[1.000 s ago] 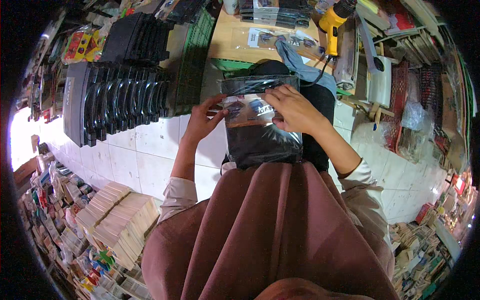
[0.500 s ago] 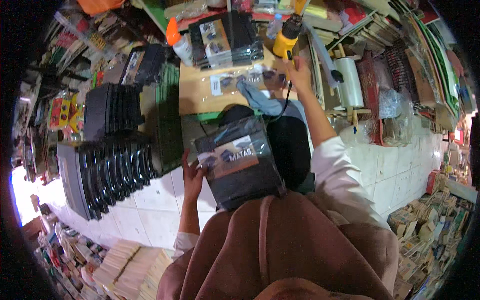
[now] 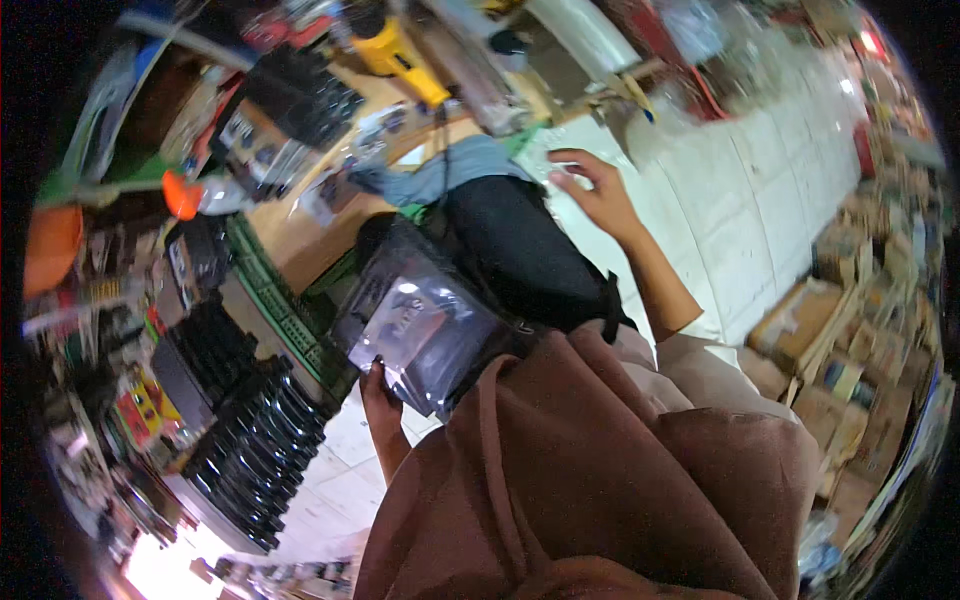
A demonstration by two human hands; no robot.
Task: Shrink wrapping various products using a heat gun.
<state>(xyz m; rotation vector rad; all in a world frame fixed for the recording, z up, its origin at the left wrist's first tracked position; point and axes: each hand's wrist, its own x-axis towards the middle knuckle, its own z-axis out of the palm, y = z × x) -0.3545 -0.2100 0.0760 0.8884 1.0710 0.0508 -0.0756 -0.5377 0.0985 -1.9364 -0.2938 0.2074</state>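
A flat black package in shiny clear film [image 3: 430, 335], with a printed band across it, lies tilted on my lap. My left hand [image 3: 380, 398] grips its near left edge, thumb on top; the fingers underneath are hidden. My right hand [image 3: 600, 197] is in the air to the right of my knee, fingers apart and holding nothing. Beyond it, a yellow heat gun [image 3: 398, 60] rests on the wooden table [image 3: 300, 245], its dark cord hanging toward my lap. A grey-blue cloth [image 3: 465, 165] drapes over the table's near edge.
Wrapped black packages [image 3: 300, 100] are stacked on the table near an orange-capped white bottle [image 3: 215, 195]. More black pieces [image 3: 255, 450] stand in rows at my left. A clear film roll [image 3: 585, 38] lies beyond the table. Cardboard boxes [image 3: 800, 320] crowd the right side.
My right hand has let go of the heat gun and drawn back toward me. The view has turned to the right. The package stays on my lap, and my left hand now grips its edge.
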